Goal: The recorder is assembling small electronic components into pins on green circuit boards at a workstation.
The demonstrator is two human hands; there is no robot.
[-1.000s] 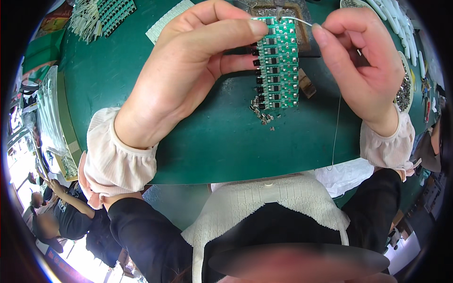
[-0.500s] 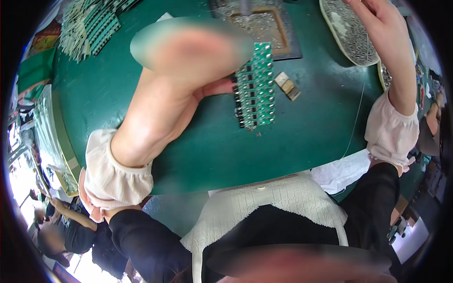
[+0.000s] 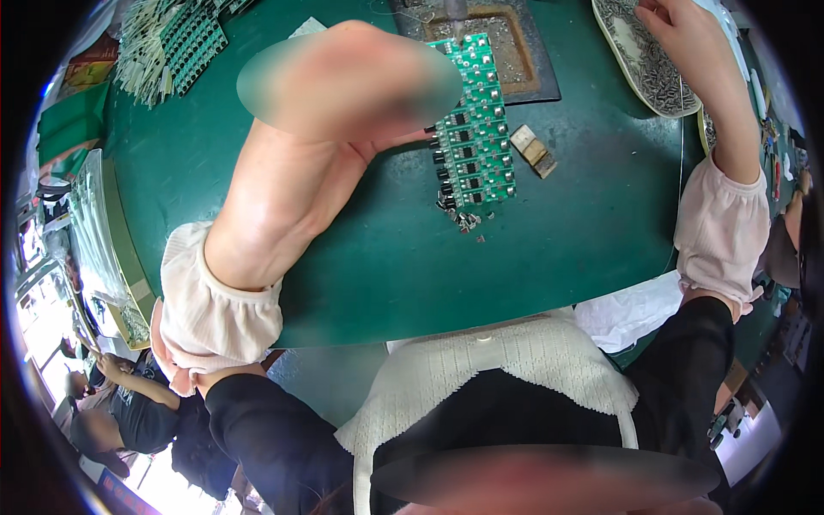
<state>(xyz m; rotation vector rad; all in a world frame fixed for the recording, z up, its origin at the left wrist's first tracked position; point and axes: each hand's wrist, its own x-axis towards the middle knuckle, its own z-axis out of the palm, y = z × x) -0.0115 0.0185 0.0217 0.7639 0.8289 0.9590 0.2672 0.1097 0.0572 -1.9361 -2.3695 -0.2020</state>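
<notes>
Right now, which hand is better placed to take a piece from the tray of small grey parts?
Probably the right hand: in this view it overlaps the tray, though its grip is unclear. The left hand is farther away, at the green circuit board, and appears occupied.

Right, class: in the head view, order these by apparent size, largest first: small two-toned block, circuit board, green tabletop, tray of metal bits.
1. Green tabletop
2. Circuit board and tray of metal bits, unranked: the board is partly covered and the tray cut off by the picture's edge
3. Small two-toned block
</notes>
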